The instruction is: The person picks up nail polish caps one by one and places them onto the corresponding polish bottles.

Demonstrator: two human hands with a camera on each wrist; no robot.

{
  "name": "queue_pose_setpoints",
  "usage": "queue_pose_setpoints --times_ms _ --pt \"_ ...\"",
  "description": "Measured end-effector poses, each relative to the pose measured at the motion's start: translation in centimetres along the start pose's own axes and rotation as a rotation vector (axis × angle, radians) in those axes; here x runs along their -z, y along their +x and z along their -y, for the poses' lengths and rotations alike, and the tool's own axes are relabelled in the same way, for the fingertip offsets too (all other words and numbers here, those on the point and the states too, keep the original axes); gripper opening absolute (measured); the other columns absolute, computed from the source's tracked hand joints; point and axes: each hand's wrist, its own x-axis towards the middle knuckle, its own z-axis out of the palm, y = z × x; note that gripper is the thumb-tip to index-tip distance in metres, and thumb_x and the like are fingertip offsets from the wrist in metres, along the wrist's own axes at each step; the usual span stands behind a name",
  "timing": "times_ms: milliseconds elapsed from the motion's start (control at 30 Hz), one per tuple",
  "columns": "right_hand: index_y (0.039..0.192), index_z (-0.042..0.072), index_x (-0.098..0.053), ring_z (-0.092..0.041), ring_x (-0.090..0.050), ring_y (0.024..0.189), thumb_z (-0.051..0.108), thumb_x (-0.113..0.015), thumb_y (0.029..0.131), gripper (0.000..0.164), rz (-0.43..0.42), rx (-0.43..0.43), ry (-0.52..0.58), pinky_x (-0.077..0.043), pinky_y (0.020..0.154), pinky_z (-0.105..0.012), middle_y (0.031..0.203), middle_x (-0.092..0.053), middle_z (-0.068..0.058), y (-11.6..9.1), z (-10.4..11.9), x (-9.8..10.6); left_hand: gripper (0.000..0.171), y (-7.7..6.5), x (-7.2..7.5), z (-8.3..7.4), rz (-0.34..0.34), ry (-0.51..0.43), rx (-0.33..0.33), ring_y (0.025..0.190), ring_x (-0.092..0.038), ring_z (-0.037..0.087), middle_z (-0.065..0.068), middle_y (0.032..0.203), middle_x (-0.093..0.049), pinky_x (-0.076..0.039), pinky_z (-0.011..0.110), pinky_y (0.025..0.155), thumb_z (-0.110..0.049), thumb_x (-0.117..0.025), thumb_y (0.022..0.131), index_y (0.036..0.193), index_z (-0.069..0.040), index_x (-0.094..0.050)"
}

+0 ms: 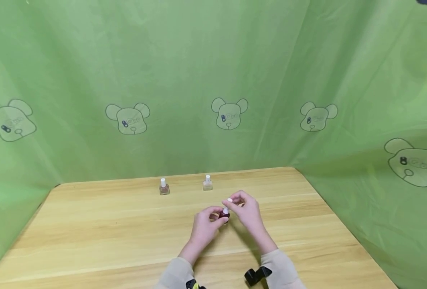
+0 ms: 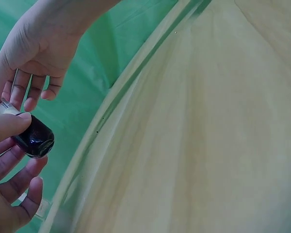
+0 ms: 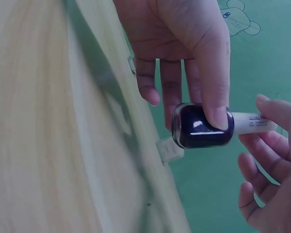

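Note:
A small nail polish bottle of dark polish (image 3: 201, 131) with a long white cap (image 3: 250, 123) is held between the two hands. My left hand (image 1: 204, 228) grips the glass body, its thumb across the side in the right wrist view. The cap's end is pinched between thumb and forefinger of my right hand (image 1: 248, 212), whose other fingers curl loosely beneath it in that view. In the left wrist view the dark bottle (image 2: 36, 139) shows beyond the left thumb, and the cap is partly covered. The cap appears to sit on the bottle's neck.
Toward the back of the wooden table (image 1: 108, 233) stand a brownish-pink nail polish bottle (image 1: 164, 189) and a pale one (image 1: 207, 185), both white-capped. Green curtains (image 1: 184, 72) with bear-head drawings enclose the table at the back and sides.

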Motion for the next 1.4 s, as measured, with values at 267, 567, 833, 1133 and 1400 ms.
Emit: queue_pose_setpoints --times_ms 267,567,833,1133,1400 --pt "0.098 0.011 -0.069 -0.006 -0.058 0.078 0.023 -0.079 0.081 0.024 0.017 0.092 0.002 -0.045 0.070 -0.022 0.088 -0.070 -0.004 0.6 0.5 2.5 0.027 0.4 -0.1 -0.5 -0.029 -0.053 0.032 0.080 -0.066 0.016 0.013 0.098 -0.073 -0.055 0.017 0.067 -0.014 -0.079 0.080 0.104 -0.003 -0.071" --pt "0.104 0.006 -0.068 0.000 -0.058 0.079 0.021 -0.077 0.084 0.027 -0.059 0.082 0.000 -0.048 0.073 -0.020 0.094 -0.071 -0.009 1.3 0.3 5.9 0.028 1.5 -0.8 -1.3 -0.055 -0.069 0.029 0.084 -0.067 0.017 0.011 0.101 -0.074 -0.055 0.016 0.070 -0.017 -0.079 0.080 0.104 -0.006 -0.071" --pt "0.111 -0.004 -0.065 0.003 -0.058 0.081 0.014 -0.072 0.087 0.030 -0.136 0.049 0.099 -0.050 0.075 -0.013 0.089 -0.069 0.009 1.8 -0.2 9.5 0.026 3.3 -2.0 -2.3 -0.061 -0.107 0.006 0.085 -0.067 0.018 0.012 0.101 -0.074 -0.055 0.016 0.069 -0.013 -0.079 0.079 0.103 -0.006 -0.071" --pt "0.113 -0.006 -0.061 0.005 -0.058 0.082 0.015 -0.069 0.090 0.032 -0.256 0.013 0.145 -0.047 0.077 -0.009 0.082 -0.062 0.026 2.1 -2.3 12.8 0.027 5.8 -3.7 -2.8 -0.067 -0.117 -0.026 0.084 -0.069 0.022 0.014 0.101 -0.074 -0.057 0.018 0.070 -0.010 -0.080 0.078 0.103 -0.003 -0.071" --pt "0.113 0.003 -0.064 0.003 -0.060 0.075 0.018 -0.073 0.088 0.031 -0.361 -0.103 0.177 -0.049 0.069 -0.014 0.079 -0.065 0.025 1.9 -3.7 15.3 0.026 7.9 -5.4 -2.7 -0.054 -0.115 -0.008 0.083 -0.069 0.016 0.013 0.101 -0.074 -0.058 0.019 0.071 -0.009 -0.078 0.079 0.104 -0.004 -0.070"
